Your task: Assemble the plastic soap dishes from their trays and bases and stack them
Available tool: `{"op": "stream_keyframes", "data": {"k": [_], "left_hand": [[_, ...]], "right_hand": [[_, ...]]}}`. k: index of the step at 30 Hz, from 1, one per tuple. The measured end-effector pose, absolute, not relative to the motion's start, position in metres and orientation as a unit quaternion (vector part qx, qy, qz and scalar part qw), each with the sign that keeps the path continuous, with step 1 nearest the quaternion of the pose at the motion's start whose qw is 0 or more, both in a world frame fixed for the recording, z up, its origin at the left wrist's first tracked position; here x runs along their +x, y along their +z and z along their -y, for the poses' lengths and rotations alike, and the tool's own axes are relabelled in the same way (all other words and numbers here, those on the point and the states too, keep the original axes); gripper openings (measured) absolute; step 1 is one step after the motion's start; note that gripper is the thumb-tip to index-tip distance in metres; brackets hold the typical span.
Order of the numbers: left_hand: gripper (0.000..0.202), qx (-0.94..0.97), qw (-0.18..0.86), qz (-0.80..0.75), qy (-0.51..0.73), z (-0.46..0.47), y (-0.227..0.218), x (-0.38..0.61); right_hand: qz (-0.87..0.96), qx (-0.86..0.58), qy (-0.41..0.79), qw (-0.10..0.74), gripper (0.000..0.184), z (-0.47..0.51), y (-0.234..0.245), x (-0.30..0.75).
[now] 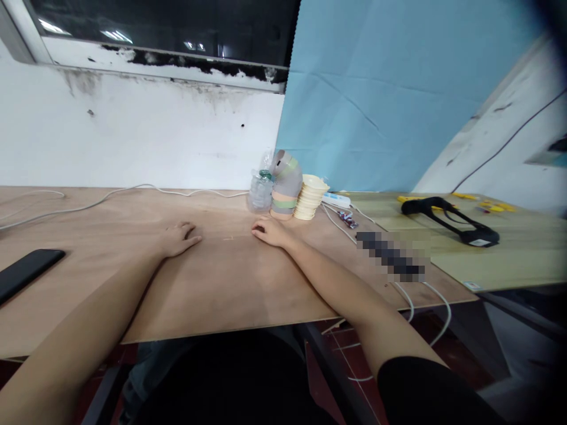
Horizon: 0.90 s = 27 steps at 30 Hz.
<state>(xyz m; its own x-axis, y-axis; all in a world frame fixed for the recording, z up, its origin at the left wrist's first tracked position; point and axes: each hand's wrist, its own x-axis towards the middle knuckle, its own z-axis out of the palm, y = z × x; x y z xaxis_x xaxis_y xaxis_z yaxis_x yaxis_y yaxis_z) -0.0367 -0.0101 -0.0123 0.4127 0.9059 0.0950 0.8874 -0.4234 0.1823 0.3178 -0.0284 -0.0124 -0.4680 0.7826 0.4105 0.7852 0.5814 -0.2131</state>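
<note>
My left hand (179,239) rests on the wooden tabletop (217,289), its thumb and fingers apart and nothing in it. Across from it, my right hand (271,232) lies on the same surface with fingers slightly curled, the thumb apart, also holding nothing. Just behind my right hand stands a tall bent stack of grey, green and peach cup-like pieces (287,183). To its right is a stack of cream cups or bowls (311,198). A clear plastic bag or container with a green part (259,192) sits to its left.
A black phone-like slab (29,271) lies at the left. White cable (146,186) runs along the back to a white power strip (336,199). A blurred dark object (390,255) lies right of my forearm. On the adjoining table are a black strap-like frame (452,221) and yellow pieces (498,206).
</note>
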Motion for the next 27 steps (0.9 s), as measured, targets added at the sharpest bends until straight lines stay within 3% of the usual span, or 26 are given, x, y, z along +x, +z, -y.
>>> {"op": "stream_keyframes", "data": {"k": [13, 21, 27], "left_hand": [[0.084, 0.841, 0.053, -0.533, 0.077, 0.009, -0.012, -0.037], [0.085, 0.843, 0.053, -0.531, 0.072, 0.008, -0.011, -0.036], [0.082, 0.841, 0.052, -0.534, 0.077, 0.012, -0.009, -0.035]], "right_hand": [[0.851, -0.463, -0.016, 0.25, 0.015, 0.03, -0.01, 0.317], [0.697, -0.548, -0.173, 0.429, 0.024, 0.024, 0.011, 0.36], [0.509, -0.658, -0.17, 0.528, 0.043, 0.012, 0.021, 0.432]]}}
